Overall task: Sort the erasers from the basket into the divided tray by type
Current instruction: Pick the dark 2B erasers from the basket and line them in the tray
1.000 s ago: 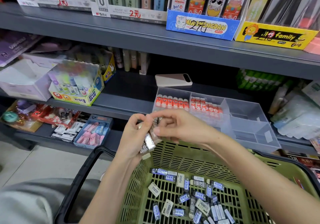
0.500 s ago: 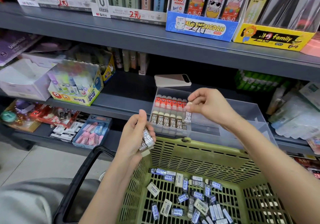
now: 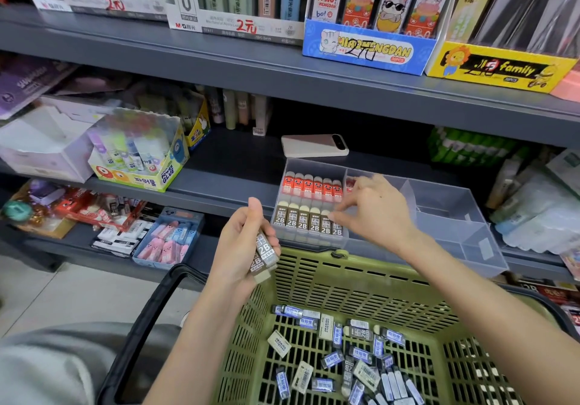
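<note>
Shelf (image 3: pixel 219 185) holds the tray (image 3: pixel 445 213); right hand (image 3: pixel 376 213) touches its upright 2B row (image 3: pixel 303 224) at the end, grip unclear, nearer than left hand (image 3: pixel 238 247) clamping tilted erasers (image 3: pixel 265 252) just left

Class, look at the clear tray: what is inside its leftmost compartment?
A back row of red erasers and a front row of brown 2B erasers. The right hand covers the top of the rightmost front one.

Grey metal shelving (image 3: pixel 219 69), three tiers, packed with stationery display boxes: blue (image 3: pixel 367 47) and yellow (image 3: pixel 499 65) on top, glue box (image 3: pixel 138 160) mid tier. Pale tiled floor (image 3: pixel 62 291) lower left. Lighting even, flat.
</note>
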Demonstrator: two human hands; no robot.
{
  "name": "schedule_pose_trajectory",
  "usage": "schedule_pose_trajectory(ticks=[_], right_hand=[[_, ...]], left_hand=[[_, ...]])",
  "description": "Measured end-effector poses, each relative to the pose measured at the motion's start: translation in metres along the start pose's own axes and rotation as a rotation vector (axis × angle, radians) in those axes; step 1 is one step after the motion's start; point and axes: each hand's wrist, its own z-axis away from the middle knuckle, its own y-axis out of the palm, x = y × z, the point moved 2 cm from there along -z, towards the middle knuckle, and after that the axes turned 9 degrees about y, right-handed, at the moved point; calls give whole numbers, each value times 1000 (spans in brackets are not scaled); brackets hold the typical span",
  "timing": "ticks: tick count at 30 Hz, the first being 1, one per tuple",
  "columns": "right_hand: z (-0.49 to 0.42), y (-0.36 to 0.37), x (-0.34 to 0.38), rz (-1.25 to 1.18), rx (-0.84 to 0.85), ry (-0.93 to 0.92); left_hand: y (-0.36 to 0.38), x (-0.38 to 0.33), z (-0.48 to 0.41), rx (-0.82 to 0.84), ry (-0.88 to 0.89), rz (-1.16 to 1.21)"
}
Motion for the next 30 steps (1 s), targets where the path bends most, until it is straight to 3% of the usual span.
schedule_pose_trajectory(ticks=[3,5,7,8,10,12,19,24,27,30], right_hand=[[2,4,3,149,20,-8],[6,-1,10,228,-71,-45],[19,-11,23,66,-215,-111],[28,-15,33,-93,-195,-124],[44,-16,56,-374,102,-85],[56,-9,74,-483,298,-43],[65,10,93,-957,408,209],[67,6,85,-1126,491,203],[55,-2,67,-1173,398,345],[35,-7,47,-871,186,400]], left_hand=[[0,0,1,-9,-4,5],[0,-1,1,-45,-2,27],[2,-2,1,-102,4,61],[3,-2,2,-135,15,74],[2,-4,2,-196,44,81],[2,-5,3,-247,77,61],[0,-11,11,-433,393,-250],[-4,-12,12,-484,522,-563],[-3,-9,11,-413,433,-495],[-5,-8,10,-357,411,-528]])
